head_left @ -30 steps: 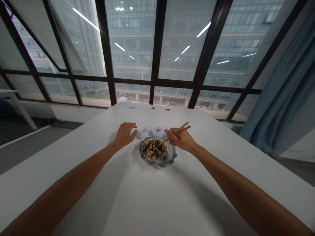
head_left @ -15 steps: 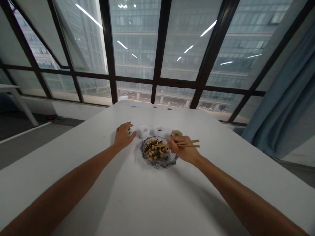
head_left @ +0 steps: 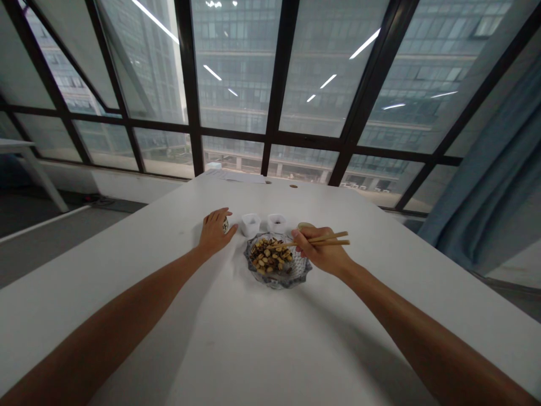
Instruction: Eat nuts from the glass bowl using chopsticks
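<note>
A cut-glass bowl (head_left: 296, 274) of mixed nuts and seeds sits on the white table (head_left: 253, 338). My right hand (head_left: 322, 254) is closed on a pair of wooden chopsticks (head_left: 333, 239), whose tips lie over the nuts (head_left: 269, 256). My left hand (head_left: 213, 233) rests on the table to the bowl's left, fingers curled around a small patterned cup (head_left: 225, 225). Behind the bowl stand two small white square cups (head_left: 250, 224) (head_left: 276, 221). A small round dish (head_left: 305, 225) peeks out behind my right hand.
Flat papers (head_left: 236, 176) lie at the table's far edge below a wall of dark-framed windows. A blue curtain (head_left: 486, 186) hangs at the right. Another white table (head_left: 25, 158) stands far left.
My right hand lowered the chopsticks from a steep tilt to nearly level and shifted slightly right. My left hand curled around the small cup. The view tilted a little.
</note>
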A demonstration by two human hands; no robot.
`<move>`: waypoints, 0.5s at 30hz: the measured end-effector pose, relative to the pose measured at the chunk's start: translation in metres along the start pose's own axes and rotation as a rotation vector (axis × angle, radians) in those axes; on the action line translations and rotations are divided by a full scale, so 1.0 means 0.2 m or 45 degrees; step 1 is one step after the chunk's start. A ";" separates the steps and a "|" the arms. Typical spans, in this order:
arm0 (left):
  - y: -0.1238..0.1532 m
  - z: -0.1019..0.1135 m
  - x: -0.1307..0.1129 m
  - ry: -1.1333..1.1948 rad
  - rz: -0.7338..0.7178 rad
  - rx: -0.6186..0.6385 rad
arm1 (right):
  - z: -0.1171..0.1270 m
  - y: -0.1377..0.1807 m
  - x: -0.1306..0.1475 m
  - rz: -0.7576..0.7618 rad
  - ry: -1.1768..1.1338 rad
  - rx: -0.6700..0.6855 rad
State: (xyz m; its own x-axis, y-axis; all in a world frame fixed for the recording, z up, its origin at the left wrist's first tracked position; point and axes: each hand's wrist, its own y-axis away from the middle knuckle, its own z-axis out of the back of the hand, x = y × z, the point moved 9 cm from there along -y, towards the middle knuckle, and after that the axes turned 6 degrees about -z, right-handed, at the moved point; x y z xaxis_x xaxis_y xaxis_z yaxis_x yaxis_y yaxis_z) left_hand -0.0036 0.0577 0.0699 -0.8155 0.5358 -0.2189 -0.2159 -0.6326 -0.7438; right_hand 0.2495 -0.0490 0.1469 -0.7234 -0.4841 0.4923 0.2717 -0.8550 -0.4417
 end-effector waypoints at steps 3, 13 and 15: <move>0.00 0.00 0.00 0.003 -0.006 -0.002 | -0.02 -0.02 0.07 0.191 0.197 0.093; 0.00 0.01 -0.01 0.011 0.007 -0.001 | -0.17 -0.06 0.19 0.366 0.417 0.503; 0.00 0.01 -0.01 0.013 0.002 0.002 | -0.18 -0.07 0.20 0.350 0.424 0.545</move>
State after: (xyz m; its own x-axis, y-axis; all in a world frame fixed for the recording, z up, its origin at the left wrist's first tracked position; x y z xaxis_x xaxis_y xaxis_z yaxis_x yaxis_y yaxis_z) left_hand -0.0027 0.0558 0.0708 -0.8105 0.5402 -0.2265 -0.2153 -0.6344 -0.7424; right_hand 0.1936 -0.0504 0.1464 -0.7316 -0.6726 0.1113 0.6577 -0.7393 -0.1442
